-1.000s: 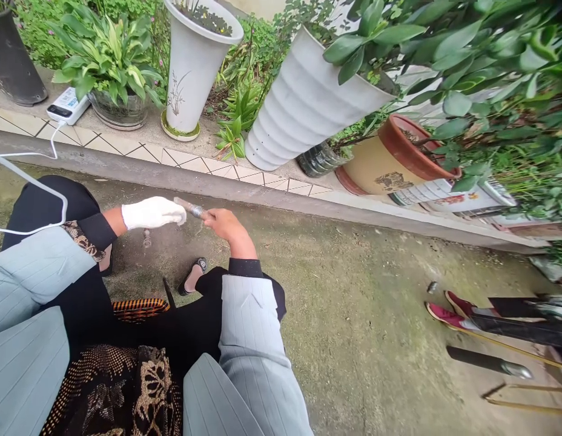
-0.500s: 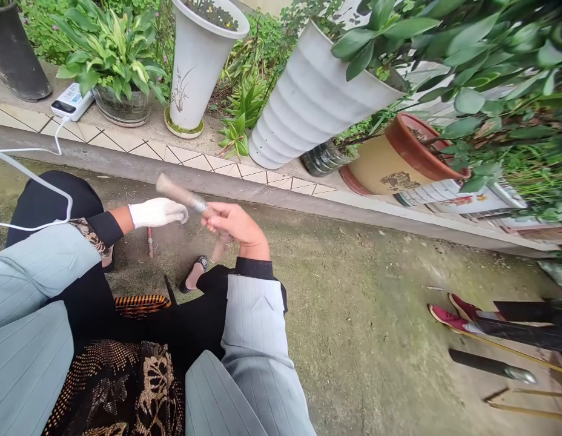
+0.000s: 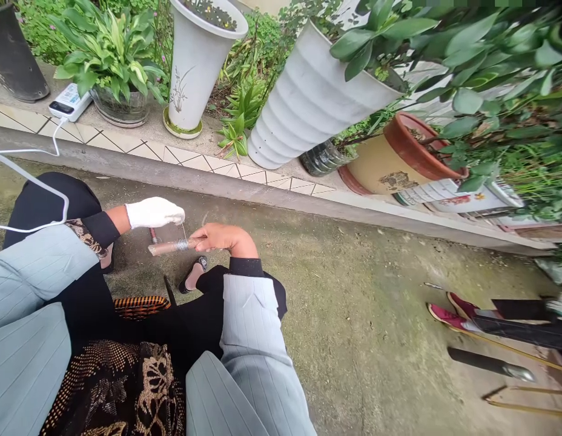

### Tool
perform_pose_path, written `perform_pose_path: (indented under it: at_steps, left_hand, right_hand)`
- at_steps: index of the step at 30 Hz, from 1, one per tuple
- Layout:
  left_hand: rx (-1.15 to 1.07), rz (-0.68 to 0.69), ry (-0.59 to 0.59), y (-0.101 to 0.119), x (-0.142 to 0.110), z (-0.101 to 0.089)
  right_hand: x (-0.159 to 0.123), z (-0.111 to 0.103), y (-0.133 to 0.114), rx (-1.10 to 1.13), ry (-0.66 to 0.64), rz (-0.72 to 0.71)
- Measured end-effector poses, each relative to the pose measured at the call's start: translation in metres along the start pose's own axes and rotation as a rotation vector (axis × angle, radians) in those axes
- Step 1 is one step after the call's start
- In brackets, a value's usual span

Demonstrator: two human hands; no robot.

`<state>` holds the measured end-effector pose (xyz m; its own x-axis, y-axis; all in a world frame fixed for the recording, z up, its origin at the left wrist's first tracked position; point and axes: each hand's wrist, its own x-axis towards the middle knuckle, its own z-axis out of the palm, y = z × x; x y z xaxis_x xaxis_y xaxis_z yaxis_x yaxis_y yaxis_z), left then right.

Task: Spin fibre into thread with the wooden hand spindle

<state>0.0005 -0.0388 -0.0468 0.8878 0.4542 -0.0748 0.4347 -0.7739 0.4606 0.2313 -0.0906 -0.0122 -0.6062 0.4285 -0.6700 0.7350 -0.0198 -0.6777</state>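
Note:
My right hand (image 3: pixel 223 237), bare, is closed round one end of a short brownish stick (image 3: pixel 165 247) that has thin wire wound about its middle. The stick lies almost level, pointing left. My left hand (image 3: pixel 154 212), in a white glove, is closed just above the stick and pinches a fine wire (image 3: pixel 184 231) that runs down to the winding. Both hands hover over the mossy concrete ground in front of my knees. A small reddish rod (image 3: pixel 152 234) lies on the ground under the left hand.
A tiled kerb (image 3: pixel 244 175) runs across behind the hands, carrying white planters (image 3: pixel 303 103), a brown pot (image 3: pixel 390 158) and a power bank (image 3: pixel 68 101) with a white cable. At the right are another person's red shoes (image 3: pixel 449 310) and dark tubes (image 3: pixel 490 363).
The right hand has swung the stick down from a raised slant to nearly level, below the left hand. The gloved hand has stayed in place, with the wire now stretched to the stick.

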Motion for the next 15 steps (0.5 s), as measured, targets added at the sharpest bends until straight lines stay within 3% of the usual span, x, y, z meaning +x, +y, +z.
perform_pose_path:
  at_steps: [2, 4, 9, 12, 14, 15]
  left_hand:
    - [-0.034, -0.029, -0.002, 0.0, 0.001, -0.002]
    - [-0.076, -0.057, -0.008, 0.0, 0.002, -0.003]
    - [-0.151, -0.044, 0.007, 0.006, 0.004, -0.002]
    - [-0.14, 0.02, 0.03, 0.008, 0.004, -0.002]
    - [-0.105, 0.058, 0.071, 0.008, 0.002, -0.003]
    - [-0.088, 0.068, 0.096, 0.007, 0.001, -0.003]
  right_hand:
    - [-0.007, -0.001, -0.003, 0.084, 0.013, -0.134]
    - [-0.015, -0.002, -0.006, 0.195, 0.118, -0.253]
    - [-0.024, -0.008, -0.005, 0.529, 0.782, -0.448]
    - [-0.017, -0.015, 0.003, 0.488, 1.074, -0.308]
    - [-0.011, -0.016, 0.006, 0.312, 1.094, -0.076]
    - [-0.008, -0.016, 0.007, 0.19, 1.043, 0.04]
